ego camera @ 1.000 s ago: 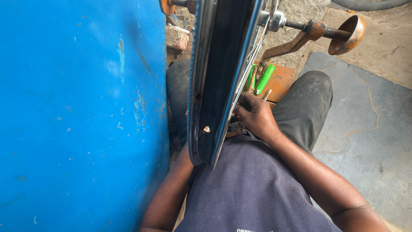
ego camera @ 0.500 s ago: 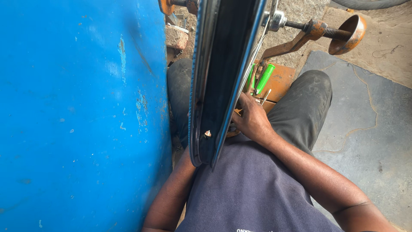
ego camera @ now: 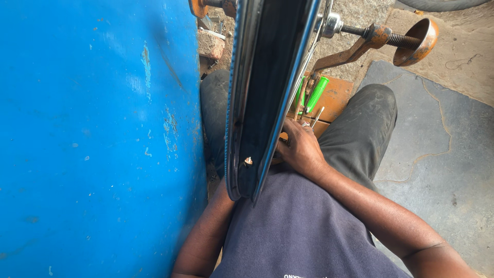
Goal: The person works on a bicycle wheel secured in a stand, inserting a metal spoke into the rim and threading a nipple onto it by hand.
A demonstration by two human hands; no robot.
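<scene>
Curled against the wheel rim (ego camera: 267, 87), my right hand (ego camera: 301, 149) pinches spokes beside a green-handled tool (ego camera: 316, 92); my left hand is hidden, grip unreadable.

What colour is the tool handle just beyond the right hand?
Bright green handle, clearest in the head view, beyond the right hand.

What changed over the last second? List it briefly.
Hardly anything. The right hand shifted slightly along the wheel rim, fingers staying tucked at the spokes. The left hand stays hidden behind the rim. Green-handled tool, rusty stand and blue panel are unchanged.
</scene>
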